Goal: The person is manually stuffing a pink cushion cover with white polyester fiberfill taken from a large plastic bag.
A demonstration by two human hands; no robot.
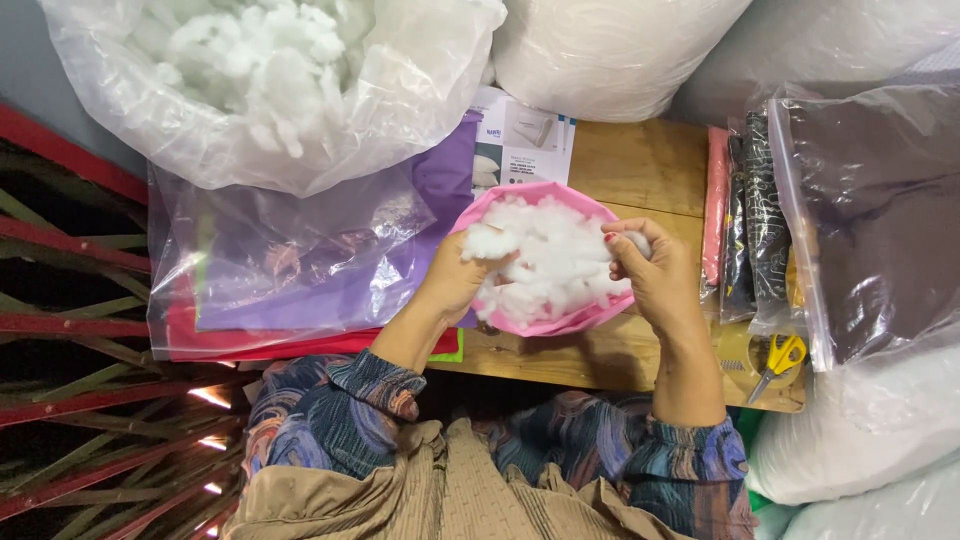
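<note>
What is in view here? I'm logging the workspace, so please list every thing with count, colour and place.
pink bowl: one, pink, table centre
white stuffing: one heap, white, in the bowl
clear bag of stuffing: one, clear, top left
flat plastic bags: stack, purple and red, left
scissors: one, yellow handles, right edge
folded fabrics: several, pink and dark, right
wooden table: one, brown
left hand: gripping stuffing
right hand: pinching stuffing
</note>
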